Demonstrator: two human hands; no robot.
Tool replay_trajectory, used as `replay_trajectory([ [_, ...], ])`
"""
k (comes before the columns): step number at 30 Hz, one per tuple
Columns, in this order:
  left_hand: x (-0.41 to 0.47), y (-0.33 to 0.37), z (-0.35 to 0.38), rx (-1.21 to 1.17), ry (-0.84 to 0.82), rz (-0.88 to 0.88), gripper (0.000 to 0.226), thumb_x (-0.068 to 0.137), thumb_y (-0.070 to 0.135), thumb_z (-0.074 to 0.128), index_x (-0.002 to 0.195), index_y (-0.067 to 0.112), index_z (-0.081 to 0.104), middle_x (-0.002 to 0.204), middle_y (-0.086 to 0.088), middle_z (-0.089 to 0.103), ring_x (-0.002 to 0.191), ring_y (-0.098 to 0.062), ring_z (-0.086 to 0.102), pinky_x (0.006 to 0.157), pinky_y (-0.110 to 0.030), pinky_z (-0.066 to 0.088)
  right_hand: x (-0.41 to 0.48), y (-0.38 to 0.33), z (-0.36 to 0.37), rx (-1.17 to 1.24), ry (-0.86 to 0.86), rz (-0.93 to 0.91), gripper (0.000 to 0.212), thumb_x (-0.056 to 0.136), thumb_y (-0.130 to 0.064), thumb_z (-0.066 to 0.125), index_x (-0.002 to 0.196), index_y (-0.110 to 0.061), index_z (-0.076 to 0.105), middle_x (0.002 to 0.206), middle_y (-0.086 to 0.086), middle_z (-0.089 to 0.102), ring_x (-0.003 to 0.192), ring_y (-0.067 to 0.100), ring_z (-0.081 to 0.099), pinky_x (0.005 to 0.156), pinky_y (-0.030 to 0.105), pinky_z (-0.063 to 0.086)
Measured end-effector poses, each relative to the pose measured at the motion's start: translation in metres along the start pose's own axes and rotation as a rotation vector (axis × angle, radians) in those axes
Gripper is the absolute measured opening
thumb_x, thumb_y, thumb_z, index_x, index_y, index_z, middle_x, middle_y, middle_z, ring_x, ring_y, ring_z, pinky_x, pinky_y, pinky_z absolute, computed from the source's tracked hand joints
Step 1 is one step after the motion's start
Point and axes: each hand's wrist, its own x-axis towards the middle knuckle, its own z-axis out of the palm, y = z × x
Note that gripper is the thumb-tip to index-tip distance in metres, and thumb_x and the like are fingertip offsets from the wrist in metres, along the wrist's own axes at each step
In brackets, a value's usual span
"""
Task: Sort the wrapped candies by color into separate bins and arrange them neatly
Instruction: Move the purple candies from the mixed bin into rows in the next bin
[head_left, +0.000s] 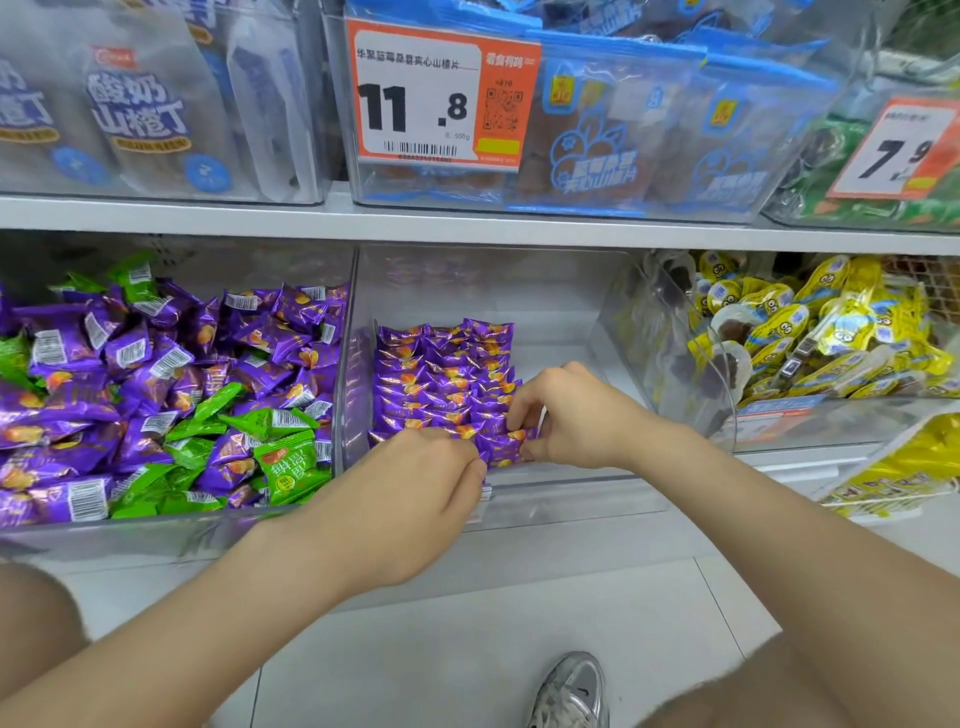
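A clear middle bin (571, 312) holds neat rows of purple wrapped candies (441, 374) along its left side. At the front of those rows, my left hand (415, 488) and my right hand (566, 415) both pinch one purple candy (501, 441), one at each end. The left bin (171, 519) is heaped with mixed purple candies (130, 358) and green candies (288, 462).
A tilted clear bin (670, 332) at the right holds yellow wrapped snacks (831, 322). The upper shelf (467, 223) carries bagged snacks and orange price tags (441, 98). Below lie a pale tiled floor and a grey sneaker (571, 691).
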Motion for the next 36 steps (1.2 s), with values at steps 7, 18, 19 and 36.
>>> replay_trajectory([
  [7,-0.002,-0.01,0.006,-0.084,0.093,0.064,0.029,0.111,0.033,0.035,0.091,0.025,0.056,0.089,0.007,0.054,0.086,-0.014,0.049,0.083,-0.032,0.043,-0.005,-0.008,-0.008,-0.051,0.041,0.037,0.029,0.068,-0.037,0.085,0.095,-0.029,0.075,0.083,-0.013,0.067,0.067,-0.009,0.056,0.077,0.031,0.056],
  [18,-0.03,-0.04,-0.059,-0.246,0.606,-0.257,0.014,0.082,0.016,0.059,0.074,0.027,0.06,0.062,0.009,0.051,0.066,-0.005,0.051,0.061,-0.03,0.037,-0.009,-0.148,-0.032,0.259,0.352,-0.184,0.028,0.084,-0.014,0.056,0.1,-0.028,0.075,0.081,-0.01,0.068,0.078,0.008,0.06,0.076,0.022,0.046],
  [19,-0.035,-0.048,-0.067,-0.214,0.646,-0.308,0.015,0.083,0.017,0.058,0.072,0.028,0.059,0.063,0.009,0.052,0.067,-0.006,0.052,0.062,-0.033,0.04,-0.005,-0.16,-0.028,0.254,0.39,-0.212,0.029,0.084,-0.013,0.057,0.102,-0.026,0.075,0.086,-0.009,0.068,0.082,0.008,0.06,0.08,0.025,0.047],
  [36,-0.069,-0.213,-0.091,0.009,0.118,-0.588,0.094,0.064,0.064,0.082,0.145,0.032,0.046,0.138,-0.009,0.045,0.123,-0.033,0.057,0.105,-0.048,0.05,0.122,-0.242,0.013,0.016,0.246,-0.121,0.005,0.088,-0.011,0.056,0.092,-0.008,0.055,0.085,0.014,0.056,0.089,0.043,0.062,0.066,0.041,0.045],
])
